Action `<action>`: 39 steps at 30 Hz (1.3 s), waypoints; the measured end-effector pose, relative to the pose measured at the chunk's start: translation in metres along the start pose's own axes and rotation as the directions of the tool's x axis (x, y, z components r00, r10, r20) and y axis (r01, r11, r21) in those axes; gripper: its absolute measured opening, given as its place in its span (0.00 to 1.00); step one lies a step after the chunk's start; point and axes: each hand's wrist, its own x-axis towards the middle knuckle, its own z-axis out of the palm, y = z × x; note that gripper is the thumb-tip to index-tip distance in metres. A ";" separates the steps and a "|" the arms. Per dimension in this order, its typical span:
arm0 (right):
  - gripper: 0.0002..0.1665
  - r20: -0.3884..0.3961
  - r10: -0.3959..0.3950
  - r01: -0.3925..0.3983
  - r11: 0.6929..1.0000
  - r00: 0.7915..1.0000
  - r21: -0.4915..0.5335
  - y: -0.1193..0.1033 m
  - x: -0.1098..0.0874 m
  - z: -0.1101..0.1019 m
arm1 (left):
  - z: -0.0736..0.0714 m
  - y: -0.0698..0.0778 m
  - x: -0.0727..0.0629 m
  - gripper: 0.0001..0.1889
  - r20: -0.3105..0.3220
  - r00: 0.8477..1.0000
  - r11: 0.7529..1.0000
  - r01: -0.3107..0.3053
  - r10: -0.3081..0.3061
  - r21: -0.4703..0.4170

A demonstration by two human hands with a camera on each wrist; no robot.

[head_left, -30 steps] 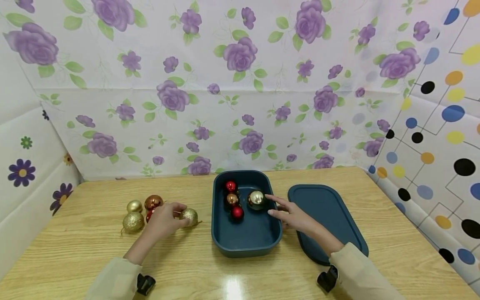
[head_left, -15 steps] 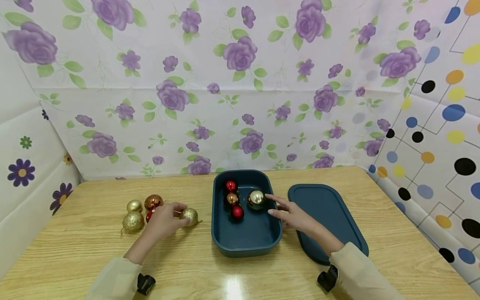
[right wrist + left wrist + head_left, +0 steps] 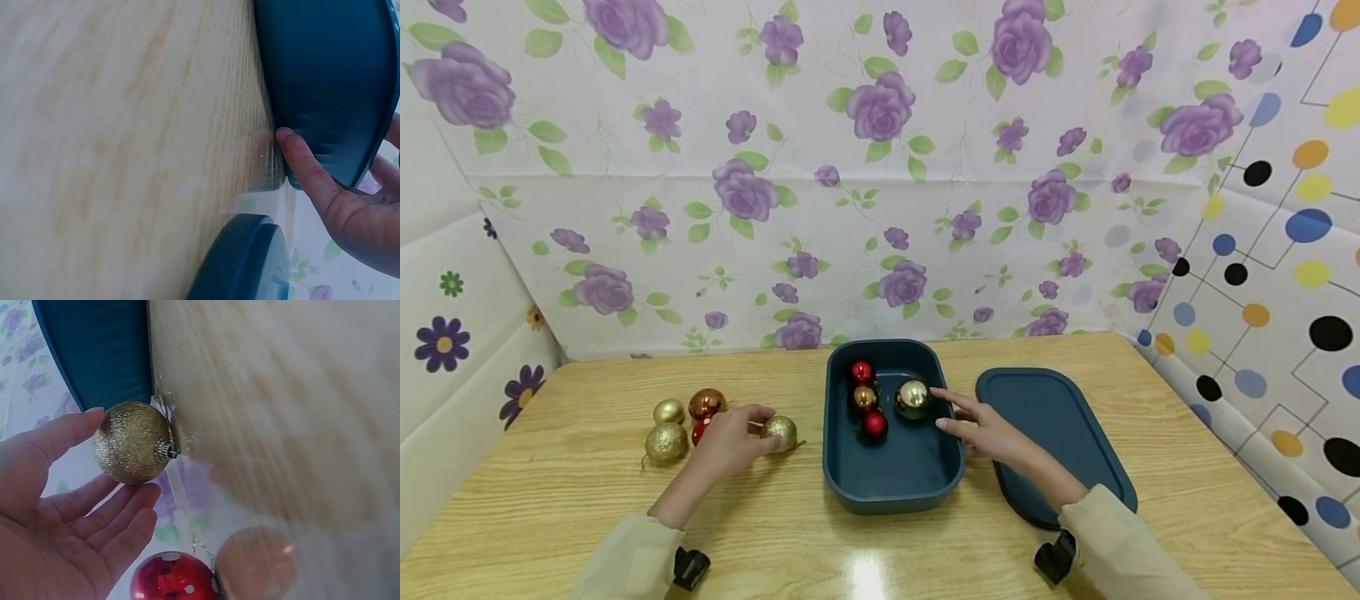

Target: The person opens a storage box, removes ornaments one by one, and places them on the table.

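Observation:
My left hand (image 3: 726, 443) pinches a glittery gold Christmas bauble (image 3: 779, 432) over the table, left of a dark blue box. In the left wrist view the thumb lies on one side of the gold bauble (image 3: 130, 444) and fingertips on the other; its cap and cord face the tabletop. The right hand (image 3: 991, 433) holds the right wall of the box (image 3: 895, 505), some fingers over the rim, with one digit low on the outer wall in the right wrist view. Inside the box lie two red baubles (image 3: 874, 426), a copper one (image 3: 864, 397) and a shiny gold one (image 3: 913, 397).
Left of the left hand sit a gold glitter bauble (image 3: 667, 443), a smooth gold one (image 3: 668, 412), a copper one (image 3: 707, 404) and a partly hidden red one (image 3: 700, 430). The dark blue lid (image 3: 1060, 433) lies flat under the right forearm. A flowered wall covering (image 3: 850, 250) stands behind the table.

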 end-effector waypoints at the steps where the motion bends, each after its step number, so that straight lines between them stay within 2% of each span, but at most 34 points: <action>1: 0.35 0.000 0.000 0.000 1.000 1.000 -0.003 0.000 0.000 0.000 | -0.001 0.001 0.000 0.24 0.000 1.000 1.000 -0.004 0.004 -0.001; 7: 0.35 0.004 -0.004 0.004 1.000 1.000 -0.006 -0.002 -0.001 0.000 | -0.004 0.009 0.002 0.25 -0.019 0.999 1.000 -0.029 0.029 -0.010; 11: 0.35 0.001 -0.004 0.004 1.000 1.000 -0.003 -0.001 -0.001 0.000 | -0.003 0.021 0.007 0.24 -0.064 0.994 0.996 -0.087 0.086 -0.017; 17: 0.35 -0.001 -0.001 0.001 1.000 1.000 0.002 0.000 -0.001 0.000 | 0.008 0.041 0.016 0.24 -0.104 0.981 0.985 -0.168 0.163 -0.048; 25: 0.35 0.004 -0.005 0.005 1.000 1.000 0.005 0.001 0.000 -0.001 | 0.025 0.071 0.030 0.22 -0.139 0.971 0.974 -0.209 0.195 -0.091; 29: 0.35 0.006 -0.010 0.010 1.000 1.000 0.001 0.002 0.000 -0.001 | 0.034 0.083 0.037 0.21 -0.123 0.970 0.969 -0.224 0.211 -0.104; 34: 0.35 0.000 -0.009 0.009 1.000 1.000 0.013 0.001 0.000 0.000 | 0.046 0.090 0.046 0.22 -0.060 0.975 0.972 -0.219 0.215 -0.080; 39: 0.35 0.001 -0.005 0.005 1.000 1.000 0.022 -0.001 -0.001 0.001 | 0.055 0.096 0.055 0.23 -0.008 0.976 0.975 -0.216 0.217 0.045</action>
